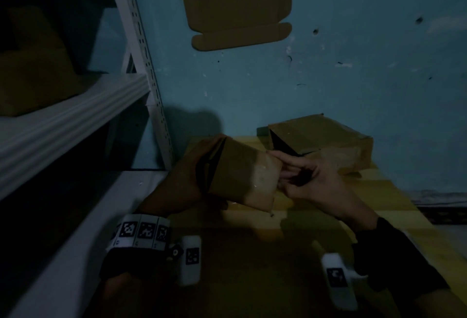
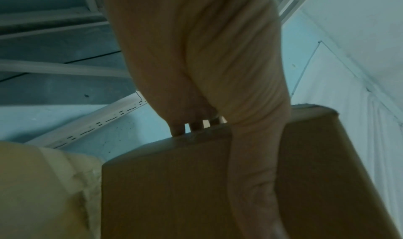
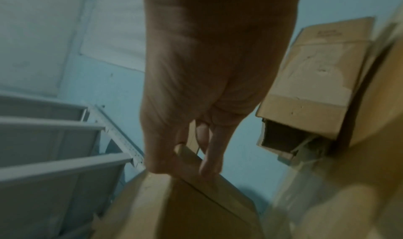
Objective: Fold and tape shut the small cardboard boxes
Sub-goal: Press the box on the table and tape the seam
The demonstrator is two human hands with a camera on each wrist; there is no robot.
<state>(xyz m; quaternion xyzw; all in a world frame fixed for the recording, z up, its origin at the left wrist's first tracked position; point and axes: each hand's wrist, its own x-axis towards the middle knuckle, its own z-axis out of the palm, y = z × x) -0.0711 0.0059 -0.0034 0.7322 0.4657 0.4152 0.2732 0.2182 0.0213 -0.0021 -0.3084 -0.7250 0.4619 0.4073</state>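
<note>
1. Your left hand (image 1: 192, 173) grips the small cardboard box's (image 1: 242, 176) open left end, fingers curled over its far edge; the box is held above the yellow table (image 1: 252, 242), long axis left-right.
2. Your right hand (image 1: 310, 181) pinches the right end flap.
3. Two boxes: this one and a second box (image 1: 328, 140) lying far right.

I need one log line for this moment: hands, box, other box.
left hand: grips box | right hand: fingers on its taped end | second box: on table, one end open
</note>
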